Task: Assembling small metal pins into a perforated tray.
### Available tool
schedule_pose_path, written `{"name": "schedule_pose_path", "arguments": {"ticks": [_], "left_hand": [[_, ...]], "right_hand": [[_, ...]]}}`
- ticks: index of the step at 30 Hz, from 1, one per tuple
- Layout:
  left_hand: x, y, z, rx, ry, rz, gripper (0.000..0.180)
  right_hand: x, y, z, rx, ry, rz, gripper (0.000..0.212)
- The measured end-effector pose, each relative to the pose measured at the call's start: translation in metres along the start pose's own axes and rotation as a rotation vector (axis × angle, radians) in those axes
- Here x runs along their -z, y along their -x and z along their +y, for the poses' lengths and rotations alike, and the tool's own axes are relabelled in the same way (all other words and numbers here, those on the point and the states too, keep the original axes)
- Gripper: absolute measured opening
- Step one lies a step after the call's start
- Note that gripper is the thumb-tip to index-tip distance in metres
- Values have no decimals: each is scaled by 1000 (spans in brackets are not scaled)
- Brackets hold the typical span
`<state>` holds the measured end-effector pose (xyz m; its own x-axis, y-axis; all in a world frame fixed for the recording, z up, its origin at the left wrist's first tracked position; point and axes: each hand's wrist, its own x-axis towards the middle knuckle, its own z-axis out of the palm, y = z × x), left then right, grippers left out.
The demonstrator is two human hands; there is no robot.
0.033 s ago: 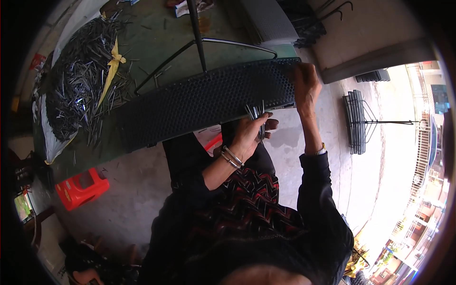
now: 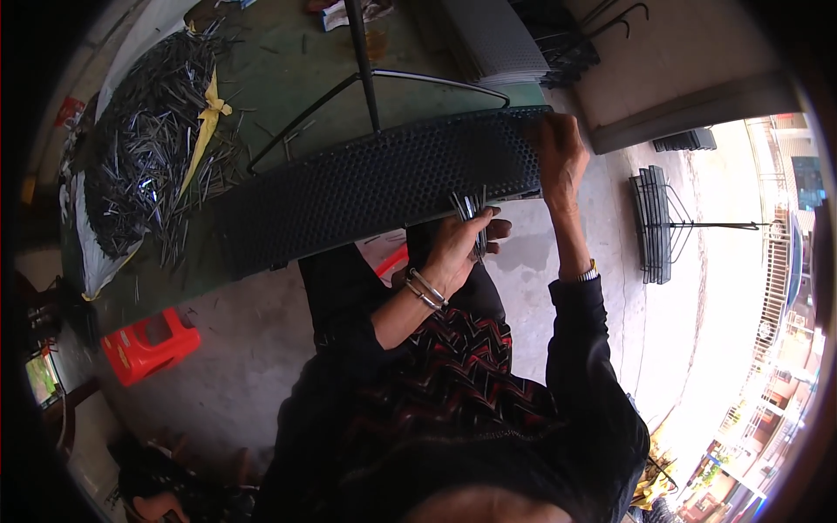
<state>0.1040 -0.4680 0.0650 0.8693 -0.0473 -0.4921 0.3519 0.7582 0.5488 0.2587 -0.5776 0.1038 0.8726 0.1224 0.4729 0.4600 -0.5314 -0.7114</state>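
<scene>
Nearest us, our left hand (image 2: 458, 248) is closed around a small bundle of thin metal pins (image 2: 471, 213), their tips fanning upward just against the near long edge of the black perforated panel (image 2: 366, 187). The panel's long axis runs left to right across the green tabletop (image 2: 261, 78), tilted slightly up toward the right. Our right hand (image 2: 558, 157) is farther out and grips the panel's right end, fingers wrapped over its far corner. So the left hand sits nearer the panel's near edge, the pins directly below the holes. Beyond, at the tabletop's far left corner, lies a heap of loose pins (image 2: 144, 148) on white sheeting.
</scene>
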Motion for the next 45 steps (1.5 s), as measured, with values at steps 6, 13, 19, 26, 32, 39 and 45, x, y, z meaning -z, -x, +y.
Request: {"name": "schedule_pose_path", "arguments": {"ticks": [6,13,19,26,32,39,45], "left_hand": [[-3,3,1,55,38,12,19],[-2,6,-2,74,97,6,20],[6,4,-2,-9,70,-38,25],[-3,12,7,-36,-49,-79,24],[-4,13,7,-99,-111,-68,20],[-8,12,8,-136,-143,-67,19],[-8,6,9,-88,-164,-6,18]], "right_hand": [[-12,-8,20,110,72,-34,12],[-18,-7,9,337,351,-55,12],[-1,1,-8,297,230,-120,23],[28,39,-25,-318,-266,-778,16],[38,41,-38,-373,-276,-866,16],[40,37,-32,-307,-314,-855,18],[38,32,-29,-261,-404,-571,15]]}}
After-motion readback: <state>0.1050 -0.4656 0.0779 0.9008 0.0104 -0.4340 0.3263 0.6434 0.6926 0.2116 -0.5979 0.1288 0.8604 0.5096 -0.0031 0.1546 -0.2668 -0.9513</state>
